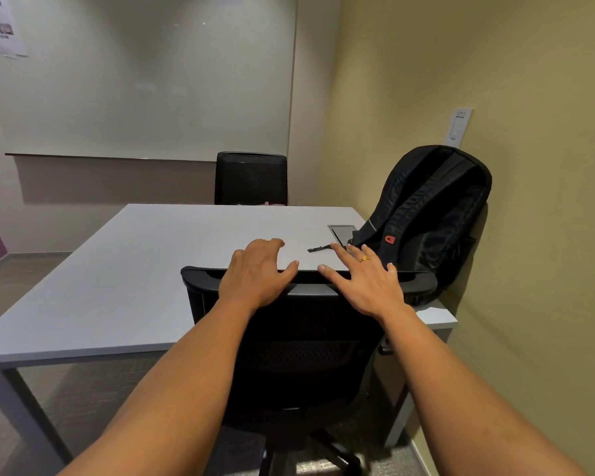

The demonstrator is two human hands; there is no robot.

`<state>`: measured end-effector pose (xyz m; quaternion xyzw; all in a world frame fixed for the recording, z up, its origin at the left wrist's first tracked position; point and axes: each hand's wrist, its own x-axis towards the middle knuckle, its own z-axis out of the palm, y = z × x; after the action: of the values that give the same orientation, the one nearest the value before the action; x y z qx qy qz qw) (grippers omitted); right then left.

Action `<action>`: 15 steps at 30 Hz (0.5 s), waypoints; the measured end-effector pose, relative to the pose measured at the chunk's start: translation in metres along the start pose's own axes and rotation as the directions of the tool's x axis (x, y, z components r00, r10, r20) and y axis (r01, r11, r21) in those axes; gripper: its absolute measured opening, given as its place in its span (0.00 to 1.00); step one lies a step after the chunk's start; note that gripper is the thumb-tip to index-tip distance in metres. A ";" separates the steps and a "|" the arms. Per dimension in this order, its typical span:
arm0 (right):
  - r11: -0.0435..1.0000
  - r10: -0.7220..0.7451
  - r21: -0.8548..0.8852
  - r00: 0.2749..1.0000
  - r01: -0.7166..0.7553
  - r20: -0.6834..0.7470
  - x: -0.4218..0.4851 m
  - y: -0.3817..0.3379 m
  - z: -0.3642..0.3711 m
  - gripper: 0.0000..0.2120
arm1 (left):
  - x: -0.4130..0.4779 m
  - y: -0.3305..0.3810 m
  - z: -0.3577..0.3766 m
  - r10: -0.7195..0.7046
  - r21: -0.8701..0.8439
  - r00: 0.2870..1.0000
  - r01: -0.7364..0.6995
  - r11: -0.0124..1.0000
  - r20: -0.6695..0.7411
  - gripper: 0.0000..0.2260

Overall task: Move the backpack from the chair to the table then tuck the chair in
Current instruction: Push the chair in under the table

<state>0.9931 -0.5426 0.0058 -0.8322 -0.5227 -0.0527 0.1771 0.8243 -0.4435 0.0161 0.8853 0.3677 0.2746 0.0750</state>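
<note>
A black backpack (430,214) with a red logo stands upright on the right end of the grey table (124,280), leaning against the yellow wall. A black mesh office chair (310,355) is pushed up to the table's near edge, its backrest top right in front of me. My left hand (258,273) lies on the top of the backrest with fingers curled over it. My right hand (364,280), wearing a gold ring, rests flat on the backrest top with fingers spread.
A second black chair (251,178) stands at the table's far side. A cable hatch (342,231) is set in the tabletop near the backpack, with a strap end (318,249) lying beside it. A whiteboard (145,77) covers the far wall. The yellow wall (495,80) is close on the right.
</note>
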 end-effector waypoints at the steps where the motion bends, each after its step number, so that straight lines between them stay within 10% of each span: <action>1: 1.000 -0.001 -0.002 1.000 0.001 -0.003 0.000 0.000 0.000 0.34 | 0.000 0.000 0.000 -0.001 0.000 1.000 0.001 1.000 0.001 0.23; 15: 1.000 0.009 -0.021 0.999 -0.010 -0.051 -0.002 -0.001 0.003 0.28 | -0.003 0.000 0.003 0.028 0.013 0.998 -0.027 1.000 -0.060 0.21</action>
<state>0.9914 -0.5432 0.0029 -0.8348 -0.5136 -0.0787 0.1818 0.8242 -0.4456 0.0124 0.8820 0.3594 0.2998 0.0547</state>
